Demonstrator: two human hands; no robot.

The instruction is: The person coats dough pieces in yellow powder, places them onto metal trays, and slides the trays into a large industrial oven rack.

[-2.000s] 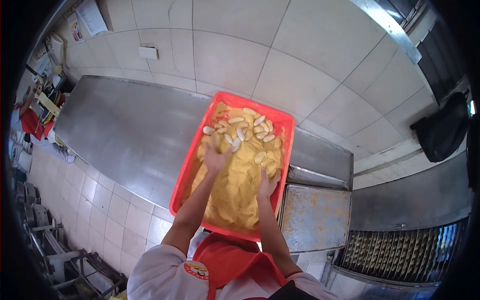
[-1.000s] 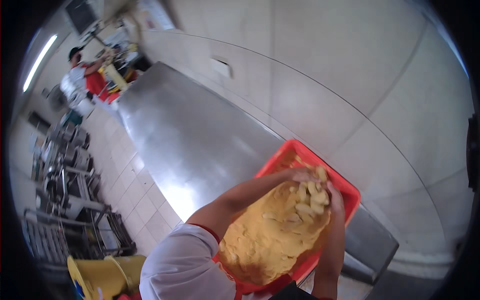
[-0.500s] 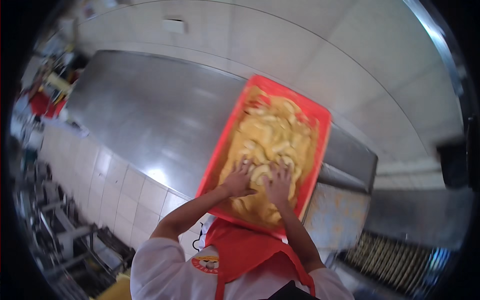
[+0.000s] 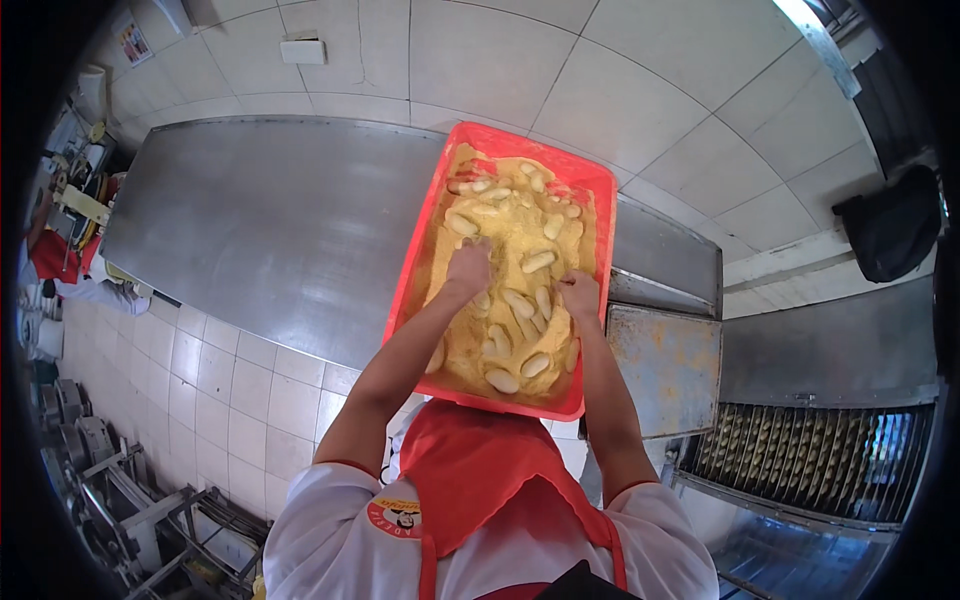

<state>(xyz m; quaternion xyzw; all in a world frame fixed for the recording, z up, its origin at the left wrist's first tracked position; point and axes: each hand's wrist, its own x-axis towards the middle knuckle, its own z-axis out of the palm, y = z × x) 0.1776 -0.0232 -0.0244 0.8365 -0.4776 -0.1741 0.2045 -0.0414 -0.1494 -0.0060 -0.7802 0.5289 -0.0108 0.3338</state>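
Note:
A deep red plastic tub holds loose yellow crumbs with several pale, oval dough pieces scattered through them. My left hand is down in the crumbs left of the tub's middle. Its fingers curl downward and their tips are hidden, so a hold cannot be made out. By the tub's right wall, my right hand is closed, fingertips bent in toward the crumbs. Whatever is between those fingers is hidden. A few dough pieces lie between both hands, and others rest at the near end.
The tub sits across a long steel table against a tiled wall. To the right stand a stained metal sheet and a rack of filled trays. Another person in red and white is at far left.
Both hands were spread flat on the crumbs, close together; now they are apart and curled, the left farther up, the right by the wall. The dough pieces lie more scattered. My view has shifted.

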